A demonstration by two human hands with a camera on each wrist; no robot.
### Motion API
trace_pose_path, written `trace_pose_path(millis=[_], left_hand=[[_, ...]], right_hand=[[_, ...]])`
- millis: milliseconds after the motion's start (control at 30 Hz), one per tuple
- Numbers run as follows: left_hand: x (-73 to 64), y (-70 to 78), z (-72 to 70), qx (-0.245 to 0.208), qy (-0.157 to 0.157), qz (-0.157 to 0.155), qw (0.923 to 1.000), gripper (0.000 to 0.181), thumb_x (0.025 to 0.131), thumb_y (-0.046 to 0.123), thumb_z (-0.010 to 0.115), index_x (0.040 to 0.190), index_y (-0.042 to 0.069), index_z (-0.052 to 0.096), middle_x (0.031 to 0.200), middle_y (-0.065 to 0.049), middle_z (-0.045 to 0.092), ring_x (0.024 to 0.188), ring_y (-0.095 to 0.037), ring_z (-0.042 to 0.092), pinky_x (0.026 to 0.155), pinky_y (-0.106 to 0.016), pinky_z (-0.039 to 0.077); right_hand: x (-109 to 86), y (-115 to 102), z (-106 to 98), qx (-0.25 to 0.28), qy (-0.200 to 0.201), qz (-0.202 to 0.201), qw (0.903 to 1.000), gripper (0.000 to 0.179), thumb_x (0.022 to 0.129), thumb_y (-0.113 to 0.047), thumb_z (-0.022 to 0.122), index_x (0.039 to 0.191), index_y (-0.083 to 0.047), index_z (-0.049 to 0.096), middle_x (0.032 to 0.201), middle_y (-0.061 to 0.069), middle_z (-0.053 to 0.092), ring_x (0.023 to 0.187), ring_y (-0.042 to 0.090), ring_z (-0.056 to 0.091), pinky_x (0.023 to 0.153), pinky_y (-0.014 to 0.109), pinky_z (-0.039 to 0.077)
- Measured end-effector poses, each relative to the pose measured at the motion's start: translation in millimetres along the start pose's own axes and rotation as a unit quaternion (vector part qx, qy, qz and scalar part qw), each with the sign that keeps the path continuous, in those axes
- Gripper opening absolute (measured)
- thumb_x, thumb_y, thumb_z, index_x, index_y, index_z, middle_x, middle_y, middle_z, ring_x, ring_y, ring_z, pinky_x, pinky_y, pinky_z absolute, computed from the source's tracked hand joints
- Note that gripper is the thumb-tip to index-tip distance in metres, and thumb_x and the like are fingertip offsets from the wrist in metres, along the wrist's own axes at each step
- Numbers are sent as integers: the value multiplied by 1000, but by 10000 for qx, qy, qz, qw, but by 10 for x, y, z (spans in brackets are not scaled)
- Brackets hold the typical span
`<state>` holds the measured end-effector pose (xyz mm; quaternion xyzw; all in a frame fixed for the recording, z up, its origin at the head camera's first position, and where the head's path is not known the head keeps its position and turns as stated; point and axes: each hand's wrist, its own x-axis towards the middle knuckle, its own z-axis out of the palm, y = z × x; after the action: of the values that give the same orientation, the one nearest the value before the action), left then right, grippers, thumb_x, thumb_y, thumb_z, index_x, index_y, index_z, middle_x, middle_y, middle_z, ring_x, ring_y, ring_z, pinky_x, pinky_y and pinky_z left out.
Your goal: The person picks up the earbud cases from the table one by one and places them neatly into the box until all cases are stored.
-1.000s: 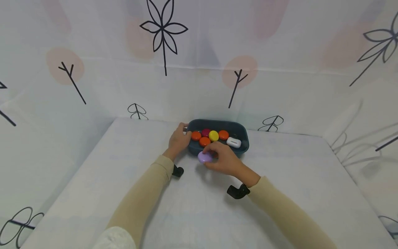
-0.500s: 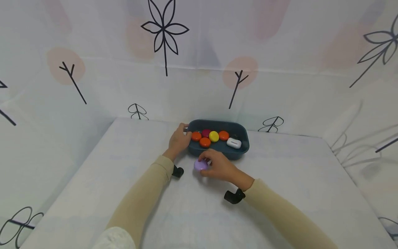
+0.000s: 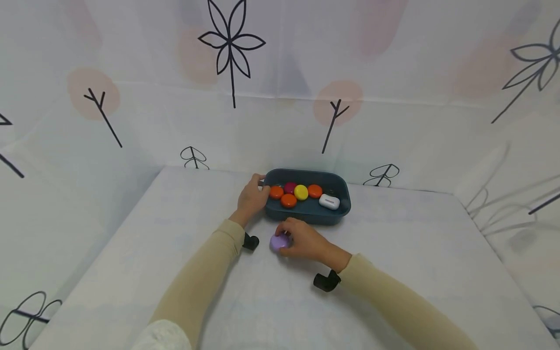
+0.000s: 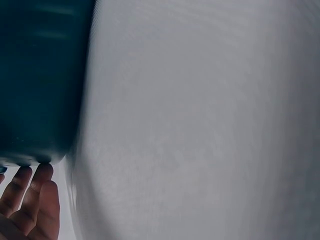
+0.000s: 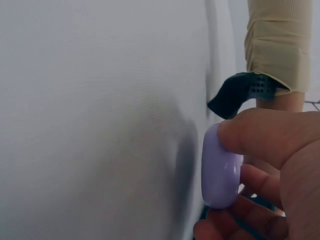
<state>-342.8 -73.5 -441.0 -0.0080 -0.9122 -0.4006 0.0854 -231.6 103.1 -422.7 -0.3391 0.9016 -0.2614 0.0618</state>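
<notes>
We see the purple disc (image 3: 278, 242) pinched between thumb and fingers of the right hand (image 3: 304, 239); over the last second it has come lower and nearer us, away from the dark tray (image 3: 306, 217), so the work, we judge, has shifted to the white cloth (image 3: 393, 253); whether they touch, we cannot tell; the left hand (image 3: 253, 195) grips the tray's left end; inside sit three orange discs (image 3: 288, 201), a yellow disc (image 3: 301, 192), a crimson disc (image 3: 289, 186) and a white case (image 3: 329, 201); the left wrist's black mount (image 3: 251, 242) crowds the left.
</notes>
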Motion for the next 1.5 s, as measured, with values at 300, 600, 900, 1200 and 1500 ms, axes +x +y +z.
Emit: trace_pose_path(millis=[300,600,900,1200,1500], left_hand=[[-15,9,-6,12,1,-51,10000,43,79,34,43,121,23,44,109,-2,59,95,-20,54,80,-36,41],[-15,11,11,-5,4,-106,9999,44,79,34,44,122,25,42,107,0,59,90,-19,55,76,-34,42],[-18,13,12,-218,-112,-213,9995,41,84,33,44,124,27,40,111,0,58,95,-19,54,80,-36,42],[-21,28,10,-102,-49,-81,9999,40,85,32,42,124,25,39,109,0,58,88,-18,54,75,-33,43],[-36,39,-17,-129,-149,-135,9997,41,85,31,41,125,24,39,111,-1,57,88,-19,53,75,-34,42]], right_hand=[[-15,-22,40,-72,-143,-39,9999,35,69,-29,71,99,-17,59,92,-7,54,81,7,48,72,19,44],[-20,17,37,-94,-168,-74,9998,35,69,-30,71,100,-19,58,93,-7,54,82,7,48,72,18,44],[-33,-12,-100,-142,63,-246,9996,37,70,-33,69,103,-18,59,97,-6,58,88,11,52,77,26,45],[-37,36,-364,357,1096,-549,9918,28,70,-25,69,96,-20,59,94,-10,58,85,16,53,74,34,47],[35,176,-622,9,1578,-203,9873,35,71,-30,68,103,-18,59,99,-6,60,88,10,54,73,29,48]])
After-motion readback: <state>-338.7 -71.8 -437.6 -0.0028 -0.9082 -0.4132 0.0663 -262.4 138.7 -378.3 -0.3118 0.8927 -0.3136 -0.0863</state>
